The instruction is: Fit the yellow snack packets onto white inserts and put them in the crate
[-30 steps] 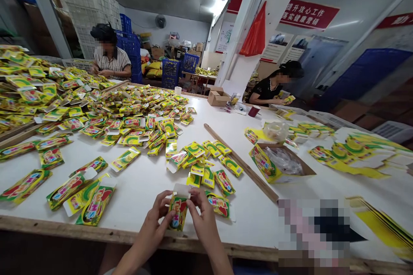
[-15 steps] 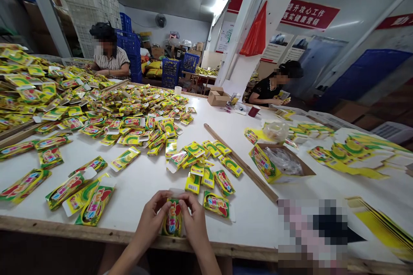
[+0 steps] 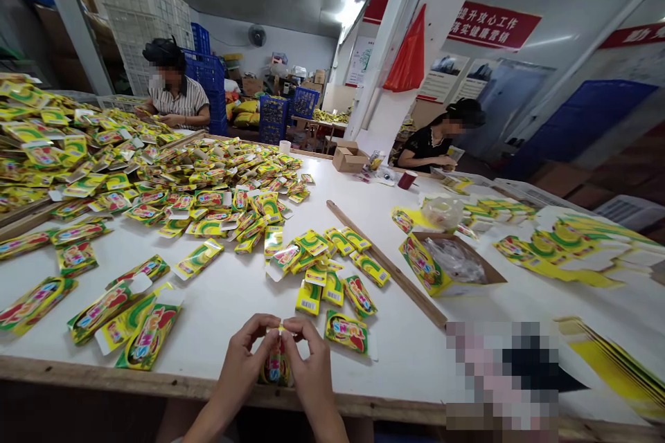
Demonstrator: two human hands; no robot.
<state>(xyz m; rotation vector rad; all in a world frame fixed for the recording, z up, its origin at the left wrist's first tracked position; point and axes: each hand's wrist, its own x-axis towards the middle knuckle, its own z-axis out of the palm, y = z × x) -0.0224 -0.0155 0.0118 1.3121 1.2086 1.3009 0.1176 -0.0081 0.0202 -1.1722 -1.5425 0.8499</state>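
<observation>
Between my two hands a small green and yellow printed box (image 3: 276,364) stands at the table's front edge, its top end toward me partly covered by my fingers. My left hand (image 3: 248,353) grips its upper left side, thumb and fingers pinched near the end flap. From the other side my right hand (image 3: 307,353) pinches the same end, and the two thumbs almost meet. Just right of my hands lies a similar box (image 3: 346,331) with a white flap showing. A small cluster of yellow boxes (image 3: 332,287) sits beyond my fingertips.
A large heap of small boxes (image 3: 156,166) covers the left of the table. A wooden strip (image 3: 387,263) runs across the middle. Right of it stands an open carton (image 3: 451,263) holding clear plastic, near flat yellow card sheets (image 3: 607,360). Two people sit across the table.
My fingers have come closer together over the box's top end, and the pale flap that stood up there no longer shows. The view has shifted slightly.
</observation>
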